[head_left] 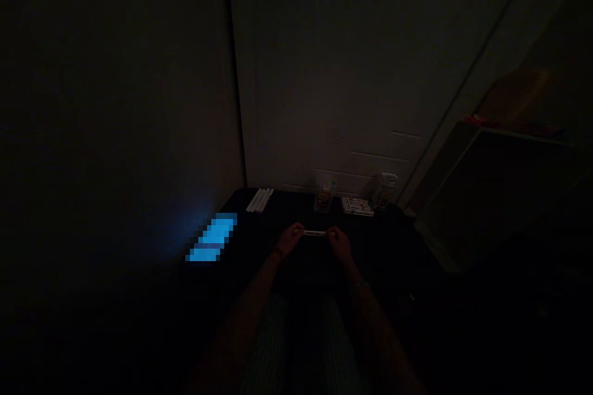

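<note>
The scene is very dark. A slim white marker (315,233) with dark print on its barrel lies level between my two hands, above the dark table. My left hand (291,237) pinches its left end, and my right hand (340,242) pinches the right end. The fingertips cover both ends of the marker. Farther back, to the left of my hands, several similar white markers (260,200) rest side by side on the table.
A glowing blue pixelated screen (213,239) is at the table's left. Along the back are a clear pack (323,196), a flat white printed pack (358,206) and another upright clear container (385,191). A pale wall (296,105) rises behind; a cabinet (504,179) stands right.
</note>
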Demonstrator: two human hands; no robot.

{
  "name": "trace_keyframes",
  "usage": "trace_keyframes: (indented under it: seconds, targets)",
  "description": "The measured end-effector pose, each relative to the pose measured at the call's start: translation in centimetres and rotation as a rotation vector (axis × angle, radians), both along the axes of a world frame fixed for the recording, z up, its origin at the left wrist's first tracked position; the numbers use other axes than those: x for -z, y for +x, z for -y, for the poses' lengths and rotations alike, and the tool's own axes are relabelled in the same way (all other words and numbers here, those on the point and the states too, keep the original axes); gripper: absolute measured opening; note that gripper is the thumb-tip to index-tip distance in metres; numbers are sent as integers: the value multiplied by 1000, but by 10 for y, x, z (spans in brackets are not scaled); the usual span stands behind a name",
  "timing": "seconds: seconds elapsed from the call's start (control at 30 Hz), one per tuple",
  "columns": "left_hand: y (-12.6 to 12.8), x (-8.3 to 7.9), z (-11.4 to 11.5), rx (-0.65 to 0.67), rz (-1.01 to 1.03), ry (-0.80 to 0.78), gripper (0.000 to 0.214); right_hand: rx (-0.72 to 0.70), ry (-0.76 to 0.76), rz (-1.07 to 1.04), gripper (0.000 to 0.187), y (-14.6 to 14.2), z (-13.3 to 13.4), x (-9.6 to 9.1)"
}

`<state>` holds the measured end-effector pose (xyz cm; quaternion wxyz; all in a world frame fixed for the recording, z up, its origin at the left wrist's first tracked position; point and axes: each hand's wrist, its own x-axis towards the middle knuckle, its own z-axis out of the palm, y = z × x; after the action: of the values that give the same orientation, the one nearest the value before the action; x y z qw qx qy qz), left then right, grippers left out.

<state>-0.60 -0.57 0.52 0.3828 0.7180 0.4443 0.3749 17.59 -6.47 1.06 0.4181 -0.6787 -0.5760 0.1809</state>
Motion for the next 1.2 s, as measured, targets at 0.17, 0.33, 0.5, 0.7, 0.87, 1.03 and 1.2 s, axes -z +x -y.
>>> trace_keyframes:
  seconds: [0.17, 0.33, 0.5, 0.7, 0.87, 1.03, 1.2]
  targets:
    - [-1, 1, 0, 1, -27, -3, 27, 2, -10, 15, 28, 3, -3, 2]
    - [0, -1, 1, 7, -22, 15, 23, -39, -6, 23, 34, 6, -3, 2]
    - [0, -3, 2, -3, -21, -17, 24, -26, 8, -4, 31, 3, -2, 0]
    - [1, -1, 2, -4, -7, 19, 25, 0, -19, -7, 30, 0, 0, -2]
    - [0, -2, 1, -1, -3, -9, 26, -14, -14, 3, 29, -1, 2, -2]
    - [0, -5, 2, -9, -9, 5, 27, -2, -9, 7, 28, 0, 1, -1]
    - [1, -4, 1, -21, -16, 3, 27, -10, -4, -5, 30, 3, -1, 1]
